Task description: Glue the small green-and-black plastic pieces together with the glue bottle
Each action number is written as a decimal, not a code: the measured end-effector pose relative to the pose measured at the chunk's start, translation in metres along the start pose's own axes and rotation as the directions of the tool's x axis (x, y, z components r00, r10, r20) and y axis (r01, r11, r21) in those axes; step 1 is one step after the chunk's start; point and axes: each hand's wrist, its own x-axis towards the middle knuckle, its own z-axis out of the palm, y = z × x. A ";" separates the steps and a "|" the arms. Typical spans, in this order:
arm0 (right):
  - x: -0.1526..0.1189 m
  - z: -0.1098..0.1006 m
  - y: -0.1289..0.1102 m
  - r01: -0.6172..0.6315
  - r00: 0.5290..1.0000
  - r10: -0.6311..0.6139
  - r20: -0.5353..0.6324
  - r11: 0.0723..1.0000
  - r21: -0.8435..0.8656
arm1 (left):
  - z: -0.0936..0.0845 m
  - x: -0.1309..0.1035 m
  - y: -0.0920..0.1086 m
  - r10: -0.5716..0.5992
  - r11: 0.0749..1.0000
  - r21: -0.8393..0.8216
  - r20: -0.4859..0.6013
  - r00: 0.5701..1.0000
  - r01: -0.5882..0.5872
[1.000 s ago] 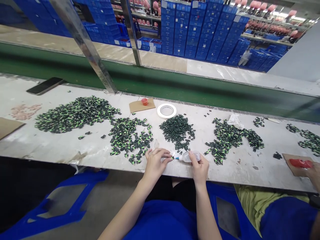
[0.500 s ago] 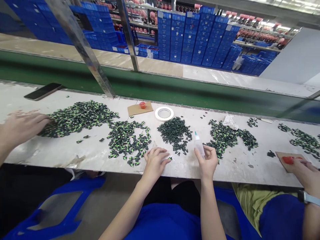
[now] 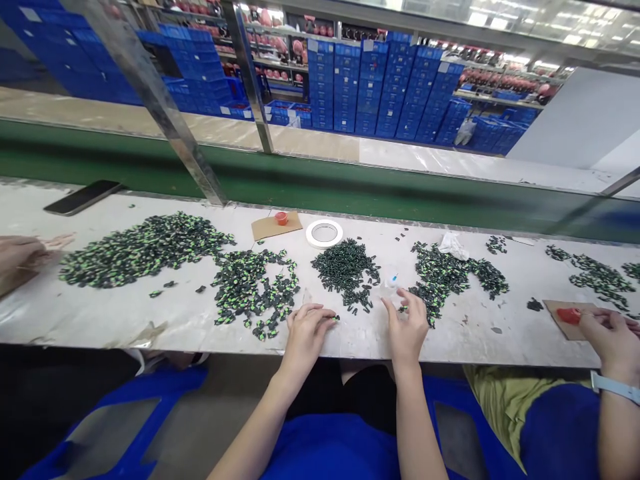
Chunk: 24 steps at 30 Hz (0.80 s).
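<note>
Our bottle (image 3: 390,285) points away, slightly right; our right hand (image 3: 409,325) reaches it, grip unclear; left hand (image 3: 307,328) pinches a small piece (image 3: 337,318)

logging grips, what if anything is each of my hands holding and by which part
left hand pinches a dark piece by one end; right hand is at the bottle's near end, can't tell if gripping
</note>
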 end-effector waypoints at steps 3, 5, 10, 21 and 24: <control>-0.010 -0.001 -0.005 0.192 0.971 -0.178 0.163 0.978 -0.076 | -0.002 0.001 0.003 -0.013 1.000 -0.026 0.010 1.000 0.013; -0.013 0.004 -0.007 0.221 0.944 -0.177 0.278 0.966 -0.133 | -0.002 0.001 0.005 -0.012 0.999 -0.042 0.023 1.000 0.013; -0.017 0.015 -0.009 0.185 0.912 -0.076 0.404 0.953 -0.239 | -0.002 0.000 0.006 -0.017 0.998 -0.067 0.032 0.999 0.019; -0.020 -0.006 -0.033 -0.233 0.907 0.156 0.391 0.959 0.159 | -0.003 -0.004 0.009 0.051 0.984 -0.167 -0.043 0.998 -0.058; -0.025 -0.008 -0.045 -0.402 0.883 0.242 0.401 0.832 0.383 | -0.003 -0.006 0.013 0.095 0.983 -0.149 -0.067 0.993 -0.104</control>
